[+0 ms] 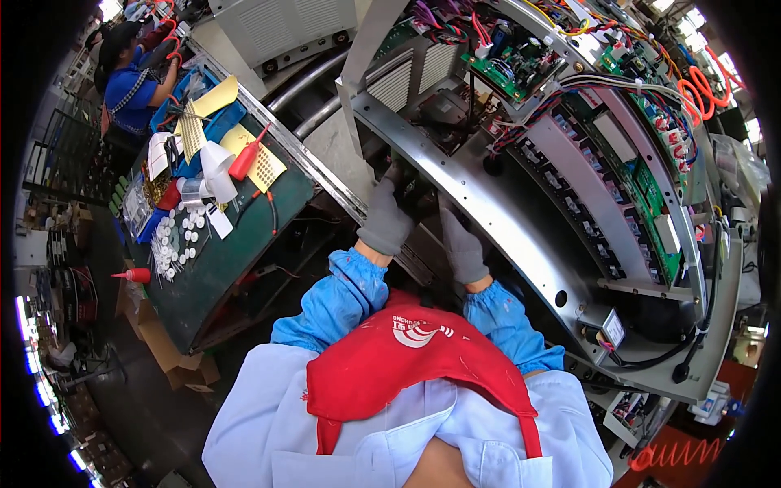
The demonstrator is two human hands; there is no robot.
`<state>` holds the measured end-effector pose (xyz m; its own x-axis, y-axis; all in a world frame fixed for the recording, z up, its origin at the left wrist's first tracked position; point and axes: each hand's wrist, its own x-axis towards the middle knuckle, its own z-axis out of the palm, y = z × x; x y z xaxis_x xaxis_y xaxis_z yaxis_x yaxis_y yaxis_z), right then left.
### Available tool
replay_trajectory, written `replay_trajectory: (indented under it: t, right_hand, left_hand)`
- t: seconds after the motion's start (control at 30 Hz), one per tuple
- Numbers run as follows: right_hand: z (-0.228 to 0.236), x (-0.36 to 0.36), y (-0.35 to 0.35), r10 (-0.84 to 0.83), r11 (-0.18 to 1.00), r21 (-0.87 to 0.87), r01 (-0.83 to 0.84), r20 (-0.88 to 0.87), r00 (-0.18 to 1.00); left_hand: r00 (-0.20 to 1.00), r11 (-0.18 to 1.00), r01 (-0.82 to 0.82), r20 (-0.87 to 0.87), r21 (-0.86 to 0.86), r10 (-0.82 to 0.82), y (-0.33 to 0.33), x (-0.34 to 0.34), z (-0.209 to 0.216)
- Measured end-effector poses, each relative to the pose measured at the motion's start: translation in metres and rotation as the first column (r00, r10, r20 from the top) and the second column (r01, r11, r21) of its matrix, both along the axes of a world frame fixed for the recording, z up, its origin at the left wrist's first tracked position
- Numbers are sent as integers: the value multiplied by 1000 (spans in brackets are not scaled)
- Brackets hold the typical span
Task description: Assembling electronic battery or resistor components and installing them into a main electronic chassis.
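Note:
Both my hands wear grey gloves and reach in at the near edge of a large open metal machine cabinet [480, 213]. My left hand [386, 218] is at the cabinet's left corner, beside a metal rail. Its fingers point away from me into the shadow, and I cannot see what they touch. Close along the cabinet's curved front panel lies my right hand [464, 246], its fingertips lost in the dark gap beneath the panel's edge. Whether either hand grips anything is hidden.
Wiring [586, 85] and green circuit boards [508, 75] fill the cabinet. To the left stands a green-topped bench [215, 272] with white caps [173, 244], a red squeeze bottle [248, 154] and a blue bin [224, 122]. A co-worker [134, 89] sits beyond it. Cardboard [167, 342] lies below.

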<state>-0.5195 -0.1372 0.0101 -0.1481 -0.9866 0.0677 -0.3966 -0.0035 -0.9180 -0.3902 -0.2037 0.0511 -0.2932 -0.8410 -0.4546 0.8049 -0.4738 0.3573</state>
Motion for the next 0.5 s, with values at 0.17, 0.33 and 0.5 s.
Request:
replay_trajectory:
  t: [0.17,0.33,0.5]
  right_hand:
    - [59,18,-12,57,954,185,-235,659,750]
    - [-53,-11,-29,179,968,-19,-250,753,633]
    - [-47,0,-31,359,932,-40,-360,-36,933]
  left_hand:
    - [996,987,41,-72,-153,-53,-2,2,-17]
    - [980,954,50,-172,-296,-105,1,6,-48]
    - [997,966,0,-78,-257,-21,6,1,-24]
